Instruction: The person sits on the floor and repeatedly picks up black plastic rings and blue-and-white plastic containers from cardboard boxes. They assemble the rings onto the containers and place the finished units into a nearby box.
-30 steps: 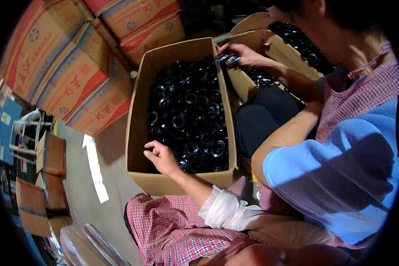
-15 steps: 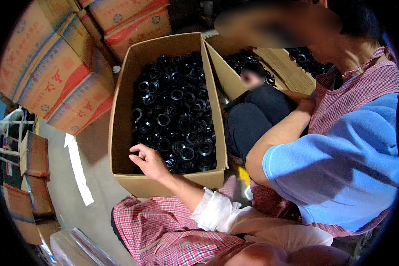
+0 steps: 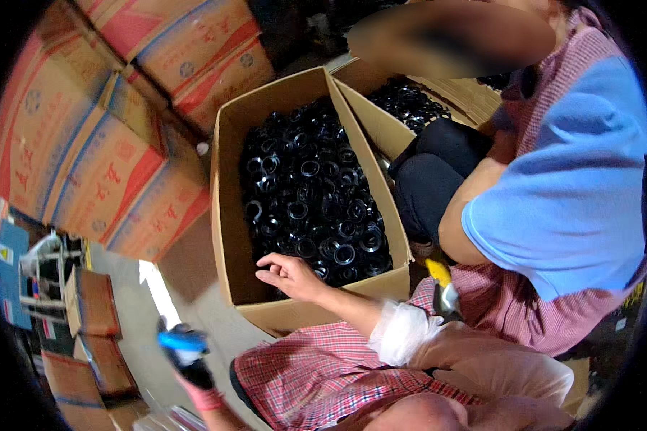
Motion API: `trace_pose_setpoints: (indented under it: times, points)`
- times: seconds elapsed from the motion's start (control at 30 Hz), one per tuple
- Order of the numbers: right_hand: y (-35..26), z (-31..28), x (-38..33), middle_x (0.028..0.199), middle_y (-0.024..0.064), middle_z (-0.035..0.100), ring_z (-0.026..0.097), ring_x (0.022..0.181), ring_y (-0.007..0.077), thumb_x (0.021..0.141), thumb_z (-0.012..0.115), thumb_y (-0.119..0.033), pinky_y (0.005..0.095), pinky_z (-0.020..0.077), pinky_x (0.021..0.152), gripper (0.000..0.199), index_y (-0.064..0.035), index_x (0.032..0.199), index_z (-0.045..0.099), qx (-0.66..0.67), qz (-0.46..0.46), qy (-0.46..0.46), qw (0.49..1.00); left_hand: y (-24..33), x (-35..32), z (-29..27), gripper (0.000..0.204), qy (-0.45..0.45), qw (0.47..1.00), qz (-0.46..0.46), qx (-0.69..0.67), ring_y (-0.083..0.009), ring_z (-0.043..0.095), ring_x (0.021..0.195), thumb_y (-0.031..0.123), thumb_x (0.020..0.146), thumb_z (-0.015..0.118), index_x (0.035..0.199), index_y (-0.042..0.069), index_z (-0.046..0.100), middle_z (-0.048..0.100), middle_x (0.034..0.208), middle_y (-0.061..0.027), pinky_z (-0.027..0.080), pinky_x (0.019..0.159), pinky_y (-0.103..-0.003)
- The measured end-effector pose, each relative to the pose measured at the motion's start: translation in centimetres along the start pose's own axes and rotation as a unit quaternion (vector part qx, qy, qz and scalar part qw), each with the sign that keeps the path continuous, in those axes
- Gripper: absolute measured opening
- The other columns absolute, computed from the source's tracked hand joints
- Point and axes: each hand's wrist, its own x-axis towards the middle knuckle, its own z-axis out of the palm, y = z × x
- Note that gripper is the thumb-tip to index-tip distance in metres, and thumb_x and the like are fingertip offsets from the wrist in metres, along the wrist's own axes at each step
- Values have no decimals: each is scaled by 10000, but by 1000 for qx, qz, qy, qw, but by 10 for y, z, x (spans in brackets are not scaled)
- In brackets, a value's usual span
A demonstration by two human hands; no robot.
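My right hand (image 3: 292, 277), bare, with a sheer white sleeve on the forearm, hovers over the near end of a deep open cardboard box (image 3: 226, 215). Its fingers are loosely bent, thumb and forefinger apart, with nothing visible in them. Many glossy black rings (image 3: 297, 210) fill the box in a loose heap, close beyond the fingers. At lower left, my left hand (image 3: 187, 352) looks dark-gloved with a pink cuff, and motion smears it. A bright blue patch (image 3: 183, 342) shows on it; whether this is held or part of the glove, I cannot tell.
A person in a blue shirt (image 3: 553, 208) and checked apron sits close on the right. Another box of black parts (image 3: 406, 100) stands beyond the first. Stacked printed cartons (image 3: 86, 161) rise at left. A yellow-tipped object (image 3: 438, 273) lies by the near right box corner.
The whole view has shifted, so the box and my right hand appear further right. My left hand has come into view at lower left. The co-worker's pose has changed, their hand now hidden.
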Motion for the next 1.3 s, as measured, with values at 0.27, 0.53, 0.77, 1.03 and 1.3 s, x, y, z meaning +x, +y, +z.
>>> trace_pose_setpoints:
  times: [0.27,0.53,0.77,1.03,1.3]
  points:
    - [4,-19,-8,1124,114,534,572,1003,261,802,754,-342,364,496,847,654,-78,1337,487,-230,-138,-72,961,-102,9,139,560,-196,972,-114,-53,-235,485,1153,433,999,478,1402,58,375,461,1291,-113,461,939,-382]
    - [-3,-19,-18,1184,115,585,581,1087,238,783,778,-234,371,459,959,638,-69,1319,474,-153,-2,-57,987,-97,17,138,648,-296,951,-23,86,-270,474,1185,340,882,620,1390,21,374,456,1312,-160,389,1019,-387]
    - [-2,-11,-11,1176,65,576,544,1094,162,797,797,-213,341,464,951,641,-67,1322,460,33,58,-55,996,-100,26,126,607,-276,956,-103,-14,-211,529,1118,182,806,744,1313,23,450,533,1218,-109,446,965,-341]
    - [2,-11,-9,1192,96,567,568,1071,174,845,757,-264,339,486,927,626,-68,1349,440,30,57,-46,997,-103,26,129,560,-249,964,-91,-10,-197,553,1077,137,806,755,1272,3,475,559,1177,-102,460,946,-330]
    - [12,-22,-10,1140,78,571,569,1056,180,858,734,-358,344,497,882,596,-71,1315,481,24,50,-24,998,-116,23,135,599,-273,957,-100,-14,-190,549,1093,145,783,784,1276,9,471,557,1184,-91,455,953,-327]
